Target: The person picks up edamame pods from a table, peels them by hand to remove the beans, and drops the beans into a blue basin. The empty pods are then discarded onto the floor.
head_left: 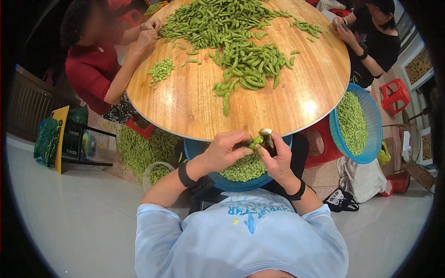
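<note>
My left hand (225, 149) and my right hand (276, 160) meet just off the near edge of the round wooden table (185, 109). Between their fingertips is a green soybean pod (256, 141), gripped from both sides. Dark coverings show on some of my fingertips. Directly below sits a blue basket (227, 185) holding shelled green soybeans (245, 169); my forearms partly hide it. Beyond my hands, a big heap of unshelled soybean pods (250, 60) spreads over the tabletop.
A person in red (92, 69) sits left, beside a small pile of shelled beans (161, 70). Another person in black (378, 41) works at right. Another blue basket (378, 132) of beans, a red stool (395, 96), pods on the floor (139, 150) and a white bucket (146, 180) surround me.
</note>
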